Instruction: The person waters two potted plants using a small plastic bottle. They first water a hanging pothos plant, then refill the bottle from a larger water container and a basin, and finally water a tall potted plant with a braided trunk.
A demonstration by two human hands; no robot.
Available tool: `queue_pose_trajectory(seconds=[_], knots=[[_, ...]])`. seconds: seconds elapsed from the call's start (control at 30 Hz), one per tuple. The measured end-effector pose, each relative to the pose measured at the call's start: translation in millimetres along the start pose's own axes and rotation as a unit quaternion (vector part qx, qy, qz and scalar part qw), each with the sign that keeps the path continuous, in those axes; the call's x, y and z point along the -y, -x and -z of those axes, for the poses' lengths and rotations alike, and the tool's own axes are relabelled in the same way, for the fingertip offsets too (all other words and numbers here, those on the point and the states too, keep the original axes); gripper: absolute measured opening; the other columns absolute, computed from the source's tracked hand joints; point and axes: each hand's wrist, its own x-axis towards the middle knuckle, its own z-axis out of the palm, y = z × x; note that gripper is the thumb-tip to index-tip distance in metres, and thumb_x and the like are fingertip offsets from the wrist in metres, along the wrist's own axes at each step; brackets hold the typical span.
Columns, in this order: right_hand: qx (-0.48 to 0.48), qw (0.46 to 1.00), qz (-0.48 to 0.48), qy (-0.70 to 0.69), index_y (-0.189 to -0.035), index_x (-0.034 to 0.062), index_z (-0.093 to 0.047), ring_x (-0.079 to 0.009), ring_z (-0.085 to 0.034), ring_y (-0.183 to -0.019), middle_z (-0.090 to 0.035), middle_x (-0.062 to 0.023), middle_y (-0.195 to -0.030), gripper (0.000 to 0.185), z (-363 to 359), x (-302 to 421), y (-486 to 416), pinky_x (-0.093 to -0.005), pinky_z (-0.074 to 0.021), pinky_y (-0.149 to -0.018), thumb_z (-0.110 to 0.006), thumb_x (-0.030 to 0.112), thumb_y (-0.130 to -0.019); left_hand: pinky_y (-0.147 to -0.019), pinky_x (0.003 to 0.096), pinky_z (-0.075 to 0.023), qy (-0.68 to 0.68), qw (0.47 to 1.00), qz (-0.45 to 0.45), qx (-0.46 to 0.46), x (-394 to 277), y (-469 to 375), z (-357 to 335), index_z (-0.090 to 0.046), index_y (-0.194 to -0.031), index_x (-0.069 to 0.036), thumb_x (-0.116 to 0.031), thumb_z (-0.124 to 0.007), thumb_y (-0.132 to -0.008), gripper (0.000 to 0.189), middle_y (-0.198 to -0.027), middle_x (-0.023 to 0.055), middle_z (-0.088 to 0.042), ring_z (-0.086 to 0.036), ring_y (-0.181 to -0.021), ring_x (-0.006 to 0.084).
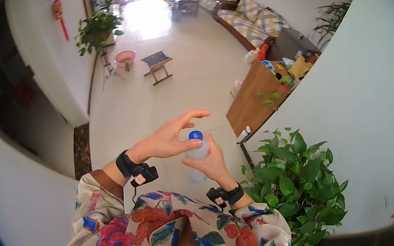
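Observation:
A clear plastic bottle (198, 153) with a blue cap (195, 135) stands upright before my chest. My right hand (212, 161) wraps round its upper body from the right. On the other side, my left hand (168, 136) has its thumb at the edge of the cap, while its index finger stretches out above and beyond it, apart from the cap. Its other fingers are partly hidden. Each wrist wears a black strap with a small black device, the left device (144, 176) and the right device (217, 197).
A leafy potted plant (291, 177) is close on my right, by the wall. Further off are a wooden cabinet (257, 97), a folding stool (157, 65), a pink basin (125, 58), a plant on a stand (100, 30) and a sofa (246, 26).

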Motion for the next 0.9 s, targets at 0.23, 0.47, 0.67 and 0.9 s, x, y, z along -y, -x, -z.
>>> queue_pose_trajectory(seconds=[0.23,0.47,0.67,0.9], knots=[[-0.102,0.992,-0.032,0.069,-0.115,0.0054,-0.055,-0.0235,-0.067,-0.092,-0.067,-0.0118,-0.101,0.063,9.3,-19.4,-93.5,-0.0372,-0.0530,-0.082,-0.090,0.027,-0.068,-0.094,0.0342,-0.0471,0.041,0.993,-0.048,0.095,65.9,-104.0,67.2,-0.052,-0.142,-0.009,-0.005,-0.069,-0.084,0.061,-0.125,0.0088,-0.065,-0.059,-0.112,0.0189],[-0.182,0.980,-0.025,0.076,-0.119,0.0063,-0.055,-0.0255,-0.067,-0.096,-0.067,-0.0126,-0.104,0.066,34.9,-61.2,-193.7,-0.0375,-0.0527,-0.084,-0.090,0.027,-0.068,-0.105,0.0392,-0.0435,0.002,0.984,-0.080,0.161,133.8,-213.2,105.7,-0.053,-0.143,-0.011,-0.009,-0.066,-0.085,0.060,-0.134,0.0114,-0.062,-0.057,-0.121,0.0266],[-0.143,0.984,-0.039,0.094,-0.120,0.0068,-0.055,-0.0273,-0.066,-0.102,-0.065,-0.0140,-0.111,0.065,86.4,-112.0,-302.8,-0.0383,-0.0518,-0.088,-0.089,0.027,-0.068,-0.098,0.0352,-0.0456,-0.101,0.985,-0.045,0.130,198.0,-314.3,135.3,-0.052,-0.144,-0.012,-0.005,-0.068,-0.081,0.065,-0.133,0.0064,-0.064,-0.058,-0.119,0.0227],[-0.109,0.989,0.033,0.092,-0.118,0.0053,-0.056,-0.0376,-0.063,-0.098,-0.063,-0.0165,-0.107,0.065,131.7,-150.4,-455.8,-0.0426,-0.0511,-0.085,-0.089,0.030,-0.068,-0.100,0.0351,-0.0436,-0.133,0.990,0.013,0.053,233.3,-427.7,198.8,-0.052,-0.144,-0.011,-0.001,-0.068,-0.079,0.068,-0.128,0.0074,-0.065,-0.059,-0.113,0.0207]])
